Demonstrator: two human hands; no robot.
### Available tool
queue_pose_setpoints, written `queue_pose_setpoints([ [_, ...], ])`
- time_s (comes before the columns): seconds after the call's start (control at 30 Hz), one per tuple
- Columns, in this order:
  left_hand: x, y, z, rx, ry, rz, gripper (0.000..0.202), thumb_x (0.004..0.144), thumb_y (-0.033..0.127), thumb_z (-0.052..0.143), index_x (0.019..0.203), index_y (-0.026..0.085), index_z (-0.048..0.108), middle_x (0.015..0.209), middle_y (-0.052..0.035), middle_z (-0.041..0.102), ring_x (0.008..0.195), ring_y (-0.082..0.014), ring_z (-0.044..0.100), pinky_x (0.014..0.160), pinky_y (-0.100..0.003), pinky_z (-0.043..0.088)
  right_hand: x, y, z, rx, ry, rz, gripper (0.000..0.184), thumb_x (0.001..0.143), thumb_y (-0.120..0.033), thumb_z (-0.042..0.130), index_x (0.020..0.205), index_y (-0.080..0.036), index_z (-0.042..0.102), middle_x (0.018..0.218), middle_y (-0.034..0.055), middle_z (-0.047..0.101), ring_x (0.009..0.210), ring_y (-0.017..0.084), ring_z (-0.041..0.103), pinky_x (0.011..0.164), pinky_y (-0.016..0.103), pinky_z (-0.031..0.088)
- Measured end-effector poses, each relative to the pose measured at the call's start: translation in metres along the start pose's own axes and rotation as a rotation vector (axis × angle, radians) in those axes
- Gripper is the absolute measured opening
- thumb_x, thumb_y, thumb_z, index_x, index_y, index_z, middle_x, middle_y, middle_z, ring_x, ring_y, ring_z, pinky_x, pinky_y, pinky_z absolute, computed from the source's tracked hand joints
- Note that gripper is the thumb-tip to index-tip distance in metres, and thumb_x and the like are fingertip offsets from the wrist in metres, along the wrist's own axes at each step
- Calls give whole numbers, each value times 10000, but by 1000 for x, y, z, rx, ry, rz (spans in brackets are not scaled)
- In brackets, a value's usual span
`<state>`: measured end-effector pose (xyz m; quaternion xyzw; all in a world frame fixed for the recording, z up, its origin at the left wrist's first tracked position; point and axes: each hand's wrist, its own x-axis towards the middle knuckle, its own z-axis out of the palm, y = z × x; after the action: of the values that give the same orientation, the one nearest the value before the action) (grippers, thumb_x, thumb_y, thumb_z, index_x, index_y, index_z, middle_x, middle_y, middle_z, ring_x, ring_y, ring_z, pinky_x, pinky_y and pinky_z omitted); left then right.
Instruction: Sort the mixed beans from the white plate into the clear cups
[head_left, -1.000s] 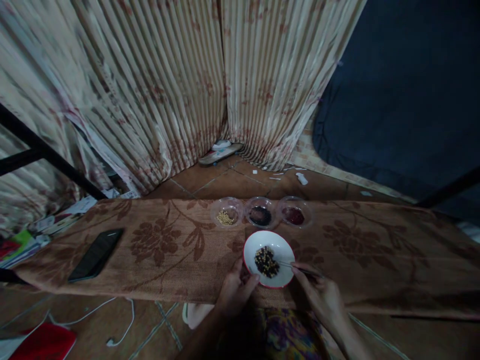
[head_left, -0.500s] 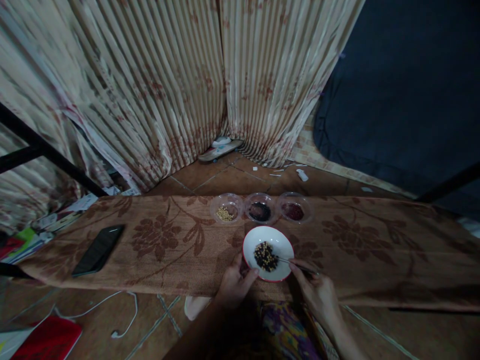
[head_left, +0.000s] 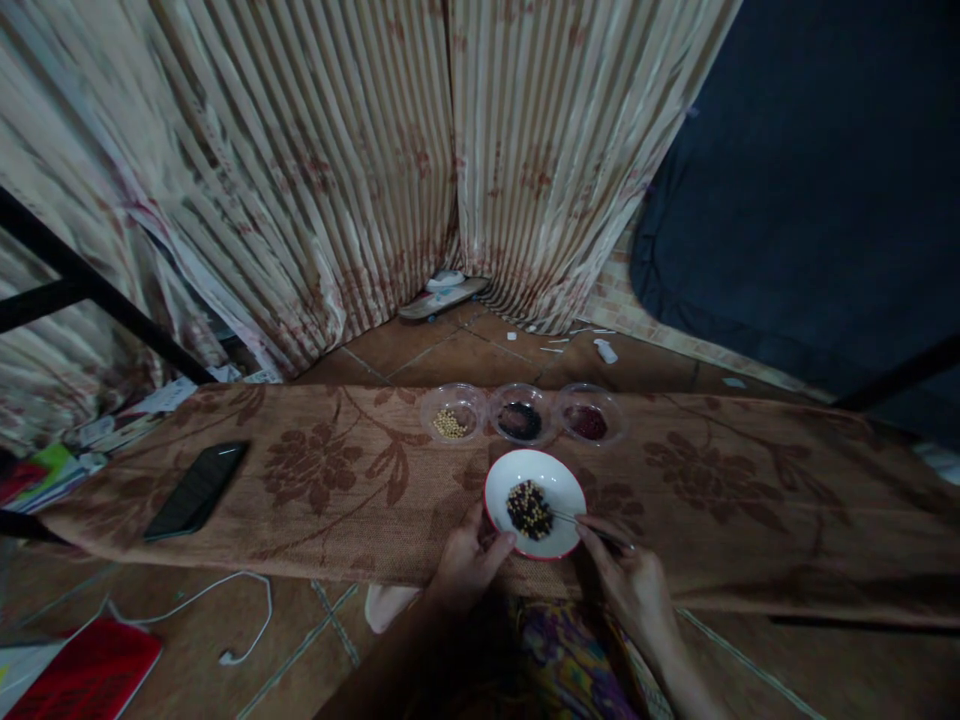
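A white bowl (head_left: 564, 481) with a red rim sits near the front edge of the cloth-covered bench. Mixed black and pale yellow beans (head_left: 529, 510) lie heaped in it. My left hand (head_left: 471, 556) grips the bowl's left side, thumb over the rim. In the fingers of my right hand (head_left: 628, 572) is a thin metal utensil (head_left: 568, 517), its tip among the beans; its exact kind cannot be made out. Just behind the bowl stand three clear plastic cups: one with yellow beans (head_left: 449, 424), one with black grains (head_left: 523, 421), one with dark red beans (head_left: 588, 422).
A dark phone (head_left: 197, 491) lies on the left of the brown flowered cloth (head_left: 420, 540). Striped curtains (head_left: 360, 150) hang behind the bench. A skateboard (head_left: 444, 297) and white scraps are on the tiled floor. A white cable (head_left: 266, 610) and a red bag (head_left: 90, 672) lie at lower left.
The utensil's tip and the beans have shifted slightly within the bowl. Both hands keep their hold, and the view has moved a little.
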<state>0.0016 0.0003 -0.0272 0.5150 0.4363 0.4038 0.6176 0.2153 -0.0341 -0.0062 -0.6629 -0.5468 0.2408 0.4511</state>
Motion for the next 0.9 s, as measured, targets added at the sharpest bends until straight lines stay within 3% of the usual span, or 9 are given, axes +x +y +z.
queue_pose_setpoints([
  [0.4, -2, 6, -2, 19, -46, 30, 517, 832, 334, 613, 1301, 192, 448, 1154, -77, 691, 1052, -222, 652, 947, -353, 506, -2, 6, -1, -24, -19, 25, 360, 831, -483, 572, 953, -182, 725, 1028, 112, 707, 976, 253, 652, 826, 372, 516],
  [0.67, -4, 3, -3, 158, 41, 56, 515, 826, 372, 619, 1289, 179, 501, 1071, -79, 717, 988, -240, 660, 908, -342, 510, 0, 8, -2, -50, -51, -4, 325, 851, -462, 560, 967, -208, 727, 1011, 91, 706, 967, 240, 651, 831, 353, 511],
  [0.9, -3, 4, -3, 142, 6, 49, 550, 825, 370, 615, 1319, 178, 468, 1126, -75, 708, 1047, -246, 650, 944, -358, 503, -2, 12, -5, -58, -65, -38, 319, 854, -462, 563, 956, -209, 728, 1009, 93, 701, 960, 236, 653, 817, 335, 522],
])
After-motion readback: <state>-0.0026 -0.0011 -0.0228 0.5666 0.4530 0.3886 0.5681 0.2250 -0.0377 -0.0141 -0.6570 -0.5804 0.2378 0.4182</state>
